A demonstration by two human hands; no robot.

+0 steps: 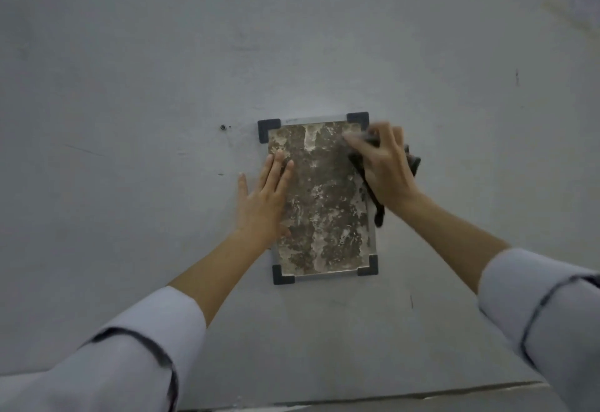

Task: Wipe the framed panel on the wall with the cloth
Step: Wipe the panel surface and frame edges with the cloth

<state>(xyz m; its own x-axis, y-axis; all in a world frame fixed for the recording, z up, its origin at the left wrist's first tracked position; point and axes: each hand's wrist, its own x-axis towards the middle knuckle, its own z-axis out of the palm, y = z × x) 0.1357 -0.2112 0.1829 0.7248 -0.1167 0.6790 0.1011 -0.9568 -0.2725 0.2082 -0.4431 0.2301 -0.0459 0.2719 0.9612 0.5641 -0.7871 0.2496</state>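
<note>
**Wiping at the panel's top right corner**

The panel [319, 197] hangs on a grey wall [130, 86], its face blotchy brown. The right hand [380, 171], blurred, holds the dark cloth [378, 213] bunched under bent fingers at the panel's upper right corner. A tail of cloth dangles along the panel's right edge. The left hand [263, 200] lies flat on the panel's left edge, fingers straight and together, thumb apart. Wiping seems under way. The next move likely calls for strokes across and down the panel, with the left hand steadying it.

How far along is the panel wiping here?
Done: cloth picked up; left hand rests flat on the panel at its left edge. In hand: right hand holds the cloth against the top right corner. Left: face looks blotchy throughout, so likely most of it.
</note>
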